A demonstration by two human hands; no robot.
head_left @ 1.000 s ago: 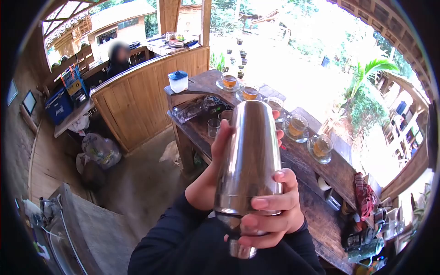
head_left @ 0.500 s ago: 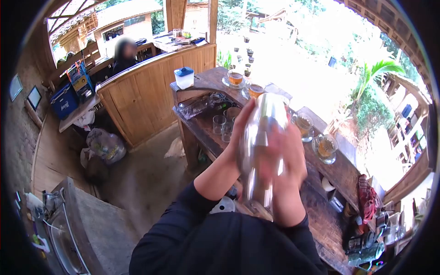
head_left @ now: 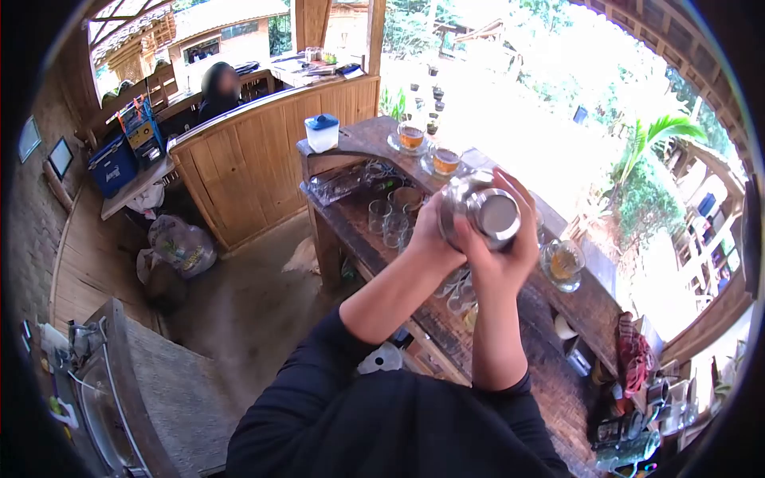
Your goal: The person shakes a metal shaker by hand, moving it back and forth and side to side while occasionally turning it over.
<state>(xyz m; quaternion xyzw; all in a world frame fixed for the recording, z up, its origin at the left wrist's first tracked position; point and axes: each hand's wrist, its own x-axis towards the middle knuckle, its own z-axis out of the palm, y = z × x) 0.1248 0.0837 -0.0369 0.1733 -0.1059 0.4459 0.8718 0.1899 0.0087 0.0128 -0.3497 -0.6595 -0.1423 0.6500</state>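
Note:
Both hands grip a shiny metal shaker (head_left: 498, 213) above the wooden counter, its round capped end facing the camera. My left hand (head_left: 437, 231) wraps round the shaker's left side. Around its right side curl the fingers of my right hand (head_left: 510, 247), the thumb lying beside the cap. Behind the shaker, a cup of amber drink (head_left: 445, 162) stands on a saucer, with another amber cup (head_left: 410, 137) farther back. One more cup (head_left: 566, 260) is on a saucer to the right. Empty glasses (head_left: 386, 219) stand on the lower shelf left of the hands.
A tub with a blue lid (head_left: 322, 133) sits at the counter's far left end. Red checked cloth (head_left: 635, 354) and glass jars lie at the right. A person (head_left: 219, 89) is behind the wooden partition (head_left: 263, 159). Plastic bags (head_left: 182, 245) rest on the floor.
The shaker has tipped from lengthwise, blurred by motion, to its capped end facing the camera. Both hands have shifted with it, uncovering the second amber cup.

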